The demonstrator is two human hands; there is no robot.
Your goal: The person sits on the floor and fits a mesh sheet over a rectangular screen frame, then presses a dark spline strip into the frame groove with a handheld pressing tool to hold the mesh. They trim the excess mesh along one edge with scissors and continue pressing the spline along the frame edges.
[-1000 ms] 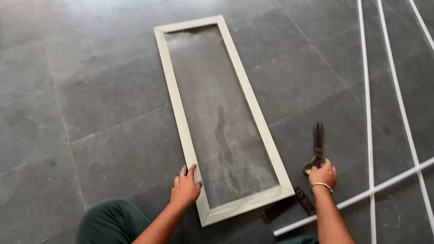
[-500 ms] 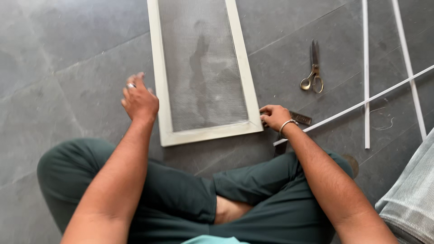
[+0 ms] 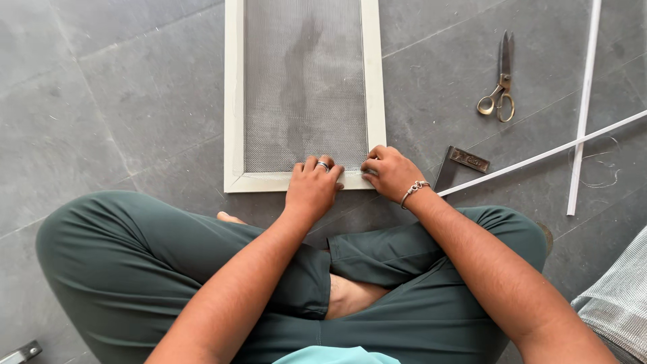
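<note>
Long cream-framed rectangular screen panel with grey wire mesh (image 3: 304,87) lies flat on grey tiled floor (image 3: 101,101), near end at person's crossed legs. Left hand (image 3: 313,189) palm-down on bottom rail, fingers pressing mesh edge, nothing grasped. Right hand (image 3: 391,173) at bottom right corner, fingertips pinched at mesh edge; whether anything is held cannot be told. Brass-handled metal scissors (image 3: 500,84) right of frame, well apart. Dark metal try square (image 3: 459,165) just beside right wrist. Two thin white strips (image 3: 583,101) cross further right. Folded grey mesh (image 3: 620,303) at lower right.

We see the screen frame (image 3: 236,101) lying on the floor (image 3: 101,101) ahead of the crossed legs (image 3: 202,269). Both hands, left hand (image 3: 312,191) beside right hand (image 3: 393,173), sit on its near edge. Scissors (image 3: 500,84) and strips (image 3: 583,108) lie to the right.
</note>
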